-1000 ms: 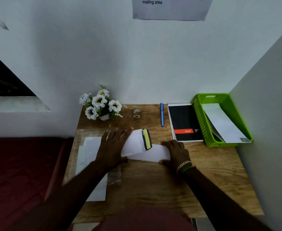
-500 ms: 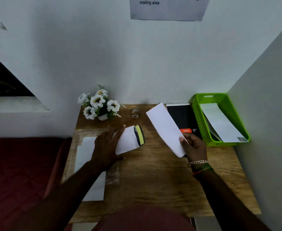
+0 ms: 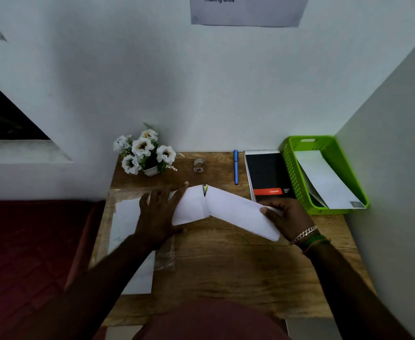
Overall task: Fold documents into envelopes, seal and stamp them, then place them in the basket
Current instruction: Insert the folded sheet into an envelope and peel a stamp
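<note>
My left hand (image 3: 161,214) presses flat on a white envelope (image 3: 191,206) lying on the wooden desk, its yellow-and-dark flap edge (image 3: 205,190) just showing. My right hand (image 3: 287,217) grips the right end of a folded white document (image 3: 241,212), whose left end meets the envelope's opening. The green basket (image 3: 292,177) stands at the back right of the desk with white envelopes (image 3: 324,182) inside it.
A stack of white sheets in a clear sleeve (image 3: 128,231) lies under my left arm. Along the back of the desk (image 3: 226,266) are a flower pot (image 3: 145,153), a small tape roll (image 3: 199,164), a blue pen (image 3: 236,166) and a black notepad (image 3: 268,175). A wall stands close on the right.
My right hand lifted the folded document off the desk, then brought it down and left so its end now meets the envelope's opening. My left hand stayed on the envelope.
</note>
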Demonstrator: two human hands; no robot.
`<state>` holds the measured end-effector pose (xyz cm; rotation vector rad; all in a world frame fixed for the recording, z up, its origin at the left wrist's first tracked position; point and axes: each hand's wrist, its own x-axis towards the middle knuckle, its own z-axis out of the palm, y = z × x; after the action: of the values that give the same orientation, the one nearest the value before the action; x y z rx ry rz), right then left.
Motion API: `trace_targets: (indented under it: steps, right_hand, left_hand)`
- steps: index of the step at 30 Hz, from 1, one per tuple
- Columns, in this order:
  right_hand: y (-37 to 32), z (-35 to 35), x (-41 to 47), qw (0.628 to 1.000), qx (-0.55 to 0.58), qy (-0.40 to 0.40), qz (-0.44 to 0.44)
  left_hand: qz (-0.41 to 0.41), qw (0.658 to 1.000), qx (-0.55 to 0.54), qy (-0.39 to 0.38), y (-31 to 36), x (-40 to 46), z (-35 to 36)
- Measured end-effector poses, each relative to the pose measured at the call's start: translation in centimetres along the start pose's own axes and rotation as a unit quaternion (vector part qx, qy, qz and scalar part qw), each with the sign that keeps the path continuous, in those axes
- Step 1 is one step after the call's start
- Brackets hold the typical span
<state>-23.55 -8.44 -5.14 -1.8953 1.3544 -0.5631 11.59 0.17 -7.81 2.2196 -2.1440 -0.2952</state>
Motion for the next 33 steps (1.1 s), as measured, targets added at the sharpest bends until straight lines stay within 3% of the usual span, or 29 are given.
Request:
trace_targets:
  steps: [8, 10, 15, 21, 29, 33]
  right_hand:
    - [-2.3, -2.2, 2.1, 0.989, -0.084, -0.122, -0.007]
    - [-3.0, -2.0, 2.7, 0.989, -0.085, -0.121, -0.002]
    - [-5.8, 2.4, 2.2, 0.997, -0.024, -0.071, -0.014]
    - [-6.6, 4.0, 1.5, 0.976, 0.083, 0.192, 0.054]
    - [-7.0, 7.1, 0.4, 0.988, 0.063, 0.141, 0.026]
    - [-6.8, 7.4, 0.0, 0.978, 0.057, 0.190, 0.067]
  left_hand:
    - [0.078, 0.997, 0.012, -0.002, 1.8, -0.8, 1.0]
    - [0.089, 0.996, -0.005, -0.007, 2.5, -0.9, 1.0]
    - [0.089, 0.995, -0.039, -0.020, 4.3, -1.1, 1.1]
    - [0.064, 0.997, -0.048, 0.014, 4.9, -0.7, 0.8]
    - [0.070, 0.996, -0.048, 0.023, 5.9, -0.6, 1.0]
    - [0.053, 0.997, -0.041, 0.024, 5.7, -0.6, 0.8]
